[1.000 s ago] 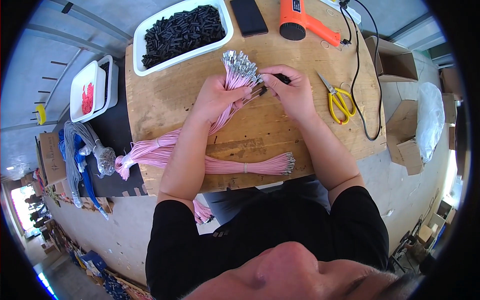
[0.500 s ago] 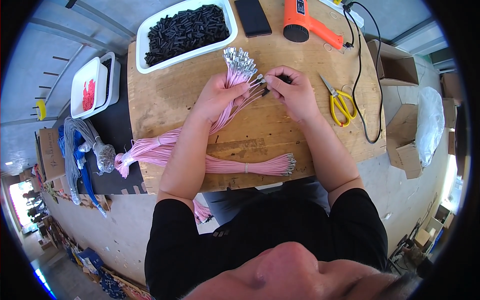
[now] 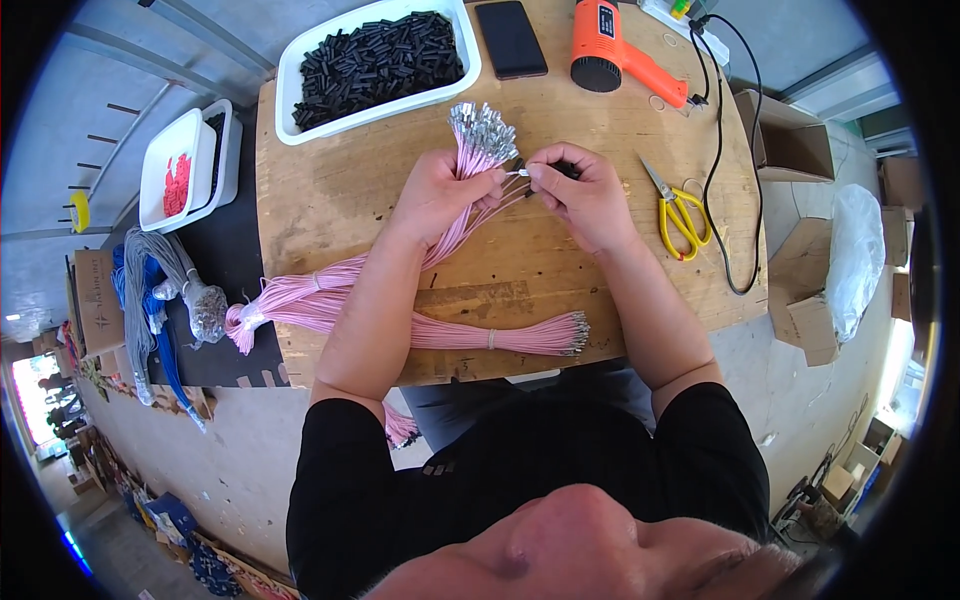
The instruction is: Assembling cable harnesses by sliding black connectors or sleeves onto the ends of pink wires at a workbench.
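My left hand [image 3: 440,198] is closed around a bundle of thin pink wires [image 3: 470,218] just below their silvery metal terminals [image 3: 484,138]. My right hand [image 3: 580,195] is closed, with thumb and forefinger pinched at the end of one wire, where a pale terminal [image 3: 522,172] shows. Black heat-shrink tubes [image 3: 565,169] are tucked under its curled fingers; how many, I cannot tell. Between the hands, dark sleeves sit on a few wire ends. A second, tied pink wire bundle [image 3: 500,337] lies nearer me on the wooden table [image 3: 560,275].
A white tub [image 3: 288,100] of black tube pieces stands at the back, beside a dark phone [image 3: 511,40]. To the right lie an orange heat gun [image 3: 600,50], yellow-handled scissors [image 3: 683,222] and a black cord [image 3: 712,180]. White trays [image 3: 160,150] and grey wires [image 3: 150,300] are at left.
The fingertips of my right hand have come down slightly onto a terminal end that stuck out between my hands. My left hand keeps its hold on the pink wires.
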A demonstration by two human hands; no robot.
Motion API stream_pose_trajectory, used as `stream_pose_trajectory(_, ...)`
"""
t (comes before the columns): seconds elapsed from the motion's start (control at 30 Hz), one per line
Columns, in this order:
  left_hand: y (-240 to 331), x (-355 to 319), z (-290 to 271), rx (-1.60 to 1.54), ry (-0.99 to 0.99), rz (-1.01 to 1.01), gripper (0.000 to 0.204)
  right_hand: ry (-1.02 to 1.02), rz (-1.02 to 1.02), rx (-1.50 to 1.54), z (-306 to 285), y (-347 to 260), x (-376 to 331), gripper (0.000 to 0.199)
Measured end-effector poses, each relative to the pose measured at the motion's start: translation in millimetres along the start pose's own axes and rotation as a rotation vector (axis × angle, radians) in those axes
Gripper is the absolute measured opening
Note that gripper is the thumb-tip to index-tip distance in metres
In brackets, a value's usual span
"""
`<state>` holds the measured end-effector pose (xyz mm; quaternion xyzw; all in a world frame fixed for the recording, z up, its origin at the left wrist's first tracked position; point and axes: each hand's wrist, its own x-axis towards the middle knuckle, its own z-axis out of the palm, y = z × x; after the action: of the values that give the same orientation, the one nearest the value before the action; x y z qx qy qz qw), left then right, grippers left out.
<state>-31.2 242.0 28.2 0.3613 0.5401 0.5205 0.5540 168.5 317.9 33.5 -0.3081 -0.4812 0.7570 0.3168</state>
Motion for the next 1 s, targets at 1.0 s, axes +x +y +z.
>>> stream_pose_trajectory(1.0, -2, 4, -3, 0.002, 0.051, 0.005, 0.009, -0.008, 0.112, 0.175, -6, -1, 7, 0.015)
